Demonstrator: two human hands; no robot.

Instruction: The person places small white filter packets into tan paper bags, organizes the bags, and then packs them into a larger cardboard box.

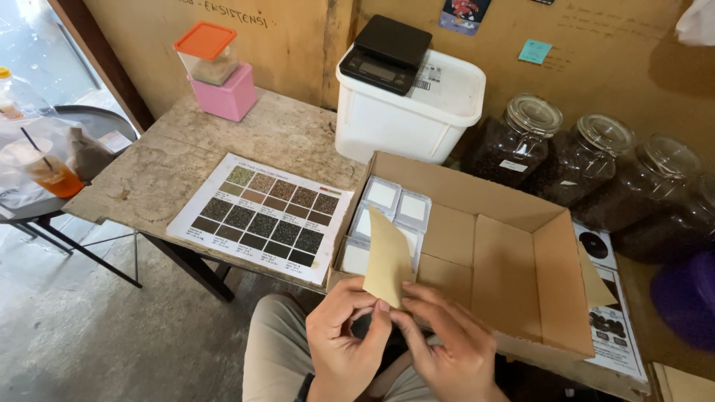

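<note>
At the bottom centre of the frame, nearest the camera, the left hand (344,346) and the right hand (445,342) meet above the person's lap, both pinching the lower edge of a tan paper pouch (387,259). The thumb and fingers of each hand are pressed together on the pouch's bottom corner, left hand on its left side, right hand just beside it on the right; the pouch stands upright above the fingertips, tilted a little, and hides part of what lies behind it.

Directly behind the pouch, at centre frame, sits an open cardboard box (514,275); its left end holds small flat packets with white windows (395,205), its right part shows bare cardboard. Left of the box a printed sample chart (261,216) of dark squares lies flat on the worn table (171,164). Above the box, a white plastic tub (402,112) carries a black scale (387,53). At upper left a clear container with an orange lid (207,52) is stacked on a pink box (223,95). Along the right, glass jars (521,141) of dark beans stand against the wall. An iced drink (45,167) stands at the far left
</note>
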